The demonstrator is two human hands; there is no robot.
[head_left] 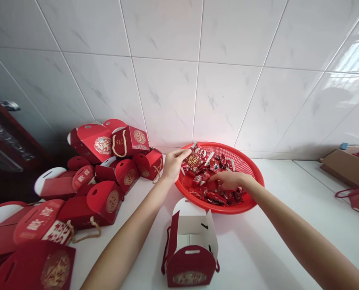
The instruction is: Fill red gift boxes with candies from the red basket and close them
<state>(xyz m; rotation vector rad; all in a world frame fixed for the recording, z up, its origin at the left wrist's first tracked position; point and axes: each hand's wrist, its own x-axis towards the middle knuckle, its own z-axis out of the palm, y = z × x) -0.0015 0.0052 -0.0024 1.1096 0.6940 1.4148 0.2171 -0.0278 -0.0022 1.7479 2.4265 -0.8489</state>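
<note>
Left hand (173, 162): narrow pinch on red packet (196, 160); basket's (259, 177) ten o'clock;
Right hand (229, 180): touching wrapped sweets (214, 196); cannot tell how wide

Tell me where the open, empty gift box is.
In the head view, the open box stands at bottom centre, just below the red basket.

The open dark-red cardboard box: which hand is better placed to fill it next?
Probably the left hand: it pinches a red printed packet, while the right hand reaches among small red packets.
</note>
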